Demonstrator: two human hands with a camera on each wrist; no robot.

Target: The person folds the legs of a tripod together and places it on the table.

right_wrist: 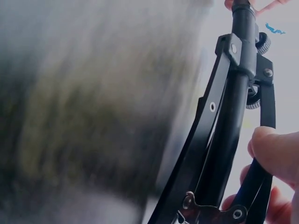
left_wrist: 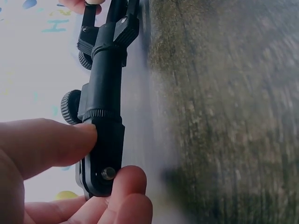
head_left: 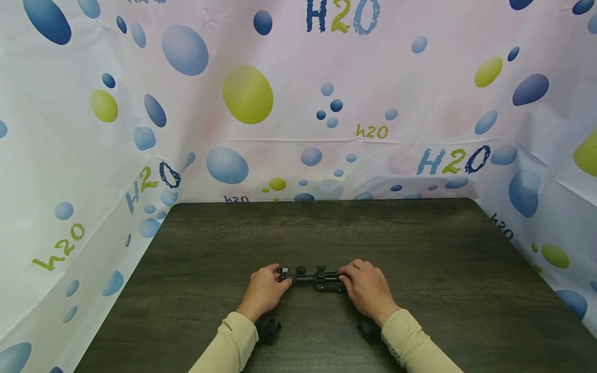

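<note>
A folded black tripod stand (head_left: 305,278) lies sideways between the two hands, close over the table. My left hand (head_left: 264,291) grips its left end. In the left wrist view the thumb (left_wrist: 70,144) presses the end piece near a ridged knob (left_wrist: 71,107), with fingers curled beneath by a small metal pin (left_wrist: 108,173). My right hand (head_left: 368,287) holds the leg end. The right wrist view has its thumb (right_wrist: 275,148) against a flat leg (right_wrist: 267,109) that stands slightly off the central tube (right_wrist: 233,121). A riveted metal bracket (right_wrist: 212,212) joins the legs lower down.
The dark wood-grain table (head_left: 298,233) reaches back to a white curtain (head_left: 298,103) printed with blue and green dots and H2O lettering. The curtain also hangs along the left and right sides. Black wrist devices (head_left: 269,330) sit under both sleeves.
</note>
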